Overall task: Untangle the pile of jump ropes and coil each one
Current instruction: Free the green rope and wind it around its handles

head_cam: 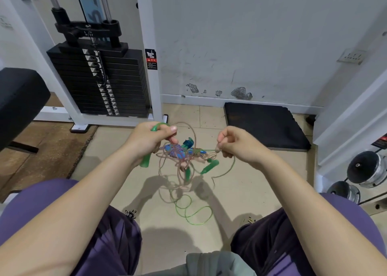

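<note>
Left hand grips a green handle and right hand pinches a thin cord, holding the tangle of jump ropes above the floor; light and floppy, it is probably best taken by its stiff handles.

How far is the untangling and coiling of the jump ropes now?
Done: nothing looks coiled yet. In hand: the left hand grips a green handle, and the right hand pinches a tan cord, holding the tangled ropes above the floor. Left: the knot of green, tan and blue ropes is unseparated, and loose green cord trails on the floor.
</note>
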`<state>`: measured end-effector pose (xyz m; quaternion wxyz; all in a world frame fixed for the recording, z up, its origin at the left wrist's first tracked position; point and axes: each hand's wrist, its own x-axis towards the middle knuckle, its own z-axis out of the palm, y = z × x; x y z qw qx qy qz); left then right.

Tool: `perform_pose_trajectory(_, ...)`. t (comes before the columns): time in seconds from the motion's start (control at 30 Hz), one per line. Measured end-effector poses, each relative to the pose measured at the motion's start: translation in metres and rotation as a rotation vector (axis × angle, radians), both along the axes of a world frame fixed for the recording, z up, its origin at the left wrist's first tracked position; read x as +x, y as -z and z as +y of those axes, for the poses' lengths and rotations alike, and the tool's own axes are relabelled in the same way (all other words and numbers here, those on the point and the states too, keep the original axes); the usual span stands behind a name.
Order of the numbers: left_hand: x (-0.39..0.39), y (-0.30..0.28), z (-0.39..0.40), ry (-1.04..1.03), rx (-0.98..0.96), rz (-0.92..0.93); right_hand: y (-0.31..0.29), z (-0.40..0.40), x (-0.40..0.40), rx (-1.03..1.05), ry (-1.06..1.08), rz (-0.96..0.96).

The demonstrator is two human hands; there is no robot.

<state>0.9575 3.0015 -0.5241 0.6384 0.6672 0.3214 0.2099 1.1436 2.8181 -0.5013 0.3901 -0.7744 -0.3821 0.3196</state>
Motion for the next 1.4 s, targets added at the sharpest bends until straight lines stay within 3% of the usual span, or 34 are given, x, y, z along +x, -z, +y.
perform_pose_trajectory(0.2,0.0,0.0,0.003,-0.162,0.087,0.094,-0.003,0.004,-0.011,-0.101,-0.106,-0.046)
perform_pose_trajectory(0.33,-0.005,0.003,0.011,-0.315,0.237,0.267,-0.001,0.003,-0.001,-0.06,0.056,-0.15)
perform_pose_trajectory(0.4,-0.006,0.002,0.01,-0.292,0.225,0.278,0.001,0.004,0.001,-0.031,0.105,-0.185)
perform_pose_trajectory(0.57,-0.002,0.003,-0.004,-0.134,0.075,0.155,0.005,0.007,-0.019,-0.021,-0.031,0.005)
perform_pose_trajectory(0.73,0.001,0.003,-0.002,-0.183,0.329,0.446,0.004,0.012,-0.028,-0.091,-0.096,-0.074)
perform_pose_trajectory(0.8,0.001,0.003,0.003,-0.154,0.177,0.433,0.002,0.011,-0.028,-0.095,-0.12,-0.12)
perform_pose_trajectory(0.9,0.001,-0.002,0.004,-0.067,-0.333,0.176,0.002,0.011,-0.027,-0.126,-0.143,-0.121)
perform_pose_trajectory(0.97,0.002,-0.007,0.001,-0.006,-0.441,-0.024,-0.001,0.01,-0.028,-0.129,-0.179,-0.11)
perform_pose_trajectory(1.07,0.001,-0.011,-0.007,0.189,-0.256,-0.104,-0.006,0.009,-0.035,-0.034,-0.268,-0.01)
perform_pose_trajectory(1.2,0.003,-0.001,-0.035,0.523,-0.061,0.15,-0.005,0.011,-0.041,0.102,-0.24,0.182)
perform_pose_trajectory(1.3,0.006,0.006,-0.038,0.478,0.024,0.201,-0.005,0.011,-0.035,0.11,-0.183,0.15)
perform_pose_trajectory(1.4,0.0,0.0,-0.019,0.381,0.084,0.206,-0.009,0.003,-0.016,0.075,-0.076,-0.054)
